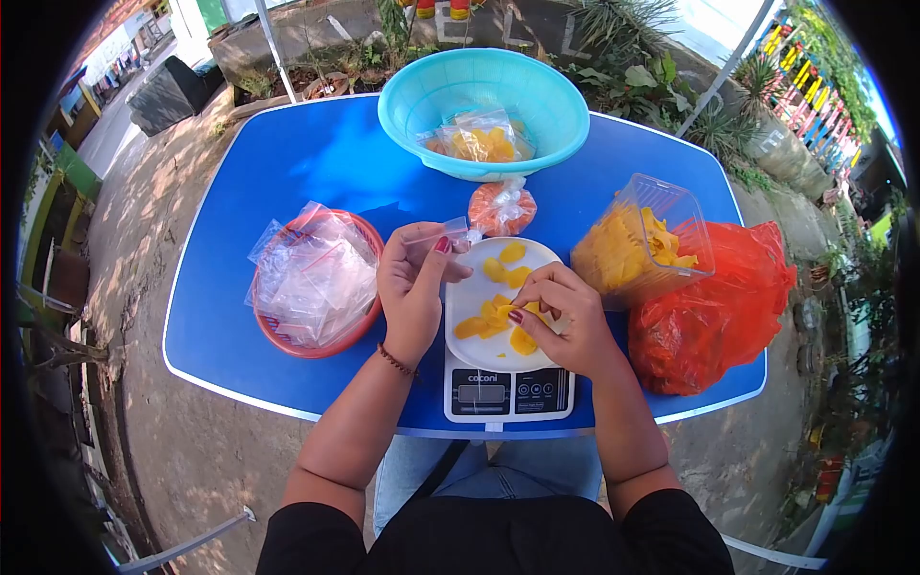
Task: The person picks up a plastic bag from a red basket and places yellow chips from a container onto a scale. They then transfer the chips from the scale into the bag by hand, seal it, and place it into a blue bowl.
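My left hand [414,287] holds a small clear plastic bag [436,231] pinched between thumb and fingers, just left of the white plate [471,295] on the kitchen scale [508,391]. Yellow fruit slices [494,319] lie on that plate. My right hand [565,321] rests over the plate's right side, fingertips pinching a yellow slice.
A red basket of empty clear bags [311,278] sits at the left on the blue table [297,163]. A teal bowl [484,110] with a filled bag stands at the back, a tied filled bag [501,207] before it. At the right, a clear tub of yellow slices [642,244] leans on a red plastic bag [709,307].
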Tool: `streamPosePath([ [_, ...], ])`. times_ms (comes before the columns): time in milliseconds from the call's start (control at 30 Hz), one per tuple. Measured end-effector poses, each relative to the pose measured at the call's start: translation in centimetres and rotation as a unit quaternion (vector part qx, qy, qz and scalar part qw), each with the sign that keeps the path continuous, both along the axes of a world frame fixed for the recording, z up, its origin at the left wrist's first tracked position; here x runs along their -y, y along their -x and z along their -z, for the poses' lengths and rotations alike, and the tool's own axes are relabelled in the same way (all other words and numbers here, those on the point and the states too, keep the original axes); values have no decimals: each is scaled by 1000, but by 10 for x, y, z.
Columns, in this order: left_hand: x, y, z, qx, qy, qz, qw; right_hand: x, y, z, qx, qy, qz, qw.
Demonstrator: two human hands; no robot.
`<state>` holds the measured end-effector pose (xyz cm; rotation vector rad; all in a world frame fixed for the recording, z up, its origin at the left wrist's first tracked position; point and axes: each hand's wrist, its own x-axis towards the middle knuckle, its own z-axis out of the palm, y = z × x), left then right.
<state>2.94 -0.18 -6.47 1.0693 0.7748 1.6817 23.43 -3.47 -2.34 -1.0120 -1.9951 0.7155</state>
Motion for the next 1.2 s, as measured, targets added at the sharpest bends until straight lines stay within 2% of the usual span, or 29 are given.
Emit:
streamPosePath([
  [100, 0, -2, -1, 2, 4, 3, 1000, -1, 3, 8, -34, 2, 69, 997],
  [200, 1, 0, -1, -9, 11, -1, 1000, -9, 9, 21, -47, -115, 120, 985],
  [300, 1, -1, -3, -2, 8, -1, 1000, -6, 7, 13, -24, -108, 152, 982],
  [400, 2, -2, -4, -6, 15, -3, 1000, 0, -6, 1, 52, -50, 123, 990],
  [500, 2, -2, -6, -8, 20, -1, 1000, -3, -10, 3, 106, -116, 73, 985],
  [800, -1, -2, -2, -4, 6, 6, 1000, -3, -1, 5, 113, -141, 60, 982],
  [1000, 1, 0, -6, 7, 16, 18, 1000, 0, 3, 3, 89, -120, -35, 988],
  [1200, 1, 1, -5, 1, 20, 21, 1000, -2, 3, 5, 109, -156, 20, 982],
])
